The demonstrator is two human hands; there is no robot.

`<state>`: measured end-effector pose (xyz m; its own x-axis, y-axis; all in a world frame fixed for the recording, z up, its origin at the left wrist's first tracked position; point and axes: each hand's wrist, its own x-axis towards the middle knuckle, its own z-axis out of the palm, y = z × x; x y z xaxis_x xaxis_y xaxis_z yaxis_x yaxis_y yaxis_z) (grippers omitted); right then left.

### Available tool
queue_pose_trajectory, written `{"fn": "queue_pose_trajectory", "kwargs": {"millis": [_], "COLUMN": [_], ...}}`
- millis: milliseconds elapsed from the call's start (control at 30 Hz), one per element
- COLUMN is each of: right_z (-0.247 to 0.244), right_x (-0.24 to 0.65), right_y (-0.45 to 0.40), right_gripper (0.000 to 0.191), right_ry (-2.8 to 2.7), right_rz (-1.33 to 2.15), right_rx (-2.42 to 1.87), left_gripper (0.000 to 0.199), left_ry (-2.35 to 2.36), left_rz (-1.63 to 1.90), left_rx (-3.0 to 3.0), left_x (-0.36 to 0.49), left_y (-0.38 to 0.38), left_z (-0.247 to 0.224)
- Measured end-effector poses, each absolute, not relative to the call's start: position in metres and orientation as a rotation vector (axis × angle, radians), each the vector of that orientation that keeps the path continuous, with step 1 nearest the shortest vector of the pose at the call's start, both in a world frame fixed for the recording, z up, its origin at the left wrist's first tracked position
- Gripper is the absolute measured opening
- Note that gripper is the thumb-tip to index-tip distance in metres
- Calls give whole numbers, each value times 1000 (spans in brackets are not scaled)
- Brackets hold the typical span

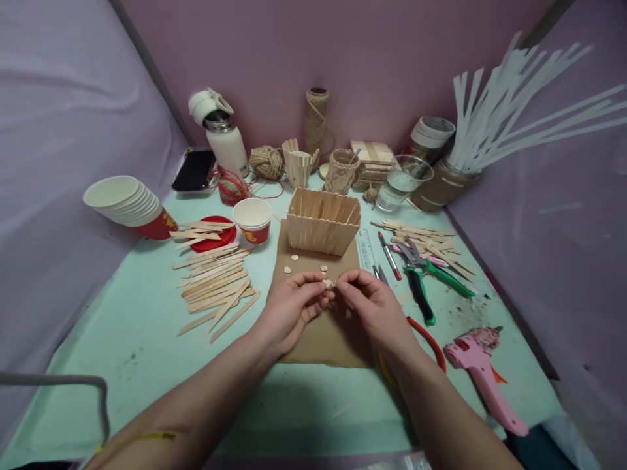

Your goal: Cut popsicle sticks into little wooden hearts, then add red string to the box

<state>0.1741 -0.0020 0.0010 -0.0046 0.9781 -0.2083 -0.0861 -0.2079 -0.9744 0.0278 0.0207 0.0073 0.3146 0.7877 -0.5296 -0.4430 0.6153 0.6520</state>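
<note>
A pink wall (274, 59) stands at the back; wrinkly purple cloth (63, 104) hangs on the left; a purple side (539, 215) closes the right. The table (127, 300) is light green with dark spots; the light is dim.

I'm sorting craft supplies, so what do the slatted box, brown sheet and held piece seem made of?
Slatted box: likely bare wood; pale, matte slats. Brown sheet: probably uncoated cardboard, by its dull brown face. Held piece: pale, unpainted-looking, perhaps wood; too small to confirm.

Left hand (292, 305) beside right hand (376, 301), fingers (309, 278) bent
</note>
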Motion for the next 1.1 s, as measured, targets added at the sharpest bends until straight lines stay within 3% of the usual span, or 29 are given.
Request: {"fn": "queue_pose_trajectory", "kwargs": {"millis": [167,567,1100], "right_z": [2,-3,-5], "right_x": [159,135,145], "right_y": [-10,-27,-27], "right_gripper": [10,11,11], "right_ry": [-1446,-1751,-1759], "right_rz": [1017,662,562], "right_rx": [-1248,-1281,-1309], "left_gripper": [9,15,16], "left_ry": [794,537,497], "left_rz": [1002,951,931], "left_rx": [135,144,282], "left_x": [28,19,21], "left_y": [23,24,25], "left_z": [6,15,9]}}
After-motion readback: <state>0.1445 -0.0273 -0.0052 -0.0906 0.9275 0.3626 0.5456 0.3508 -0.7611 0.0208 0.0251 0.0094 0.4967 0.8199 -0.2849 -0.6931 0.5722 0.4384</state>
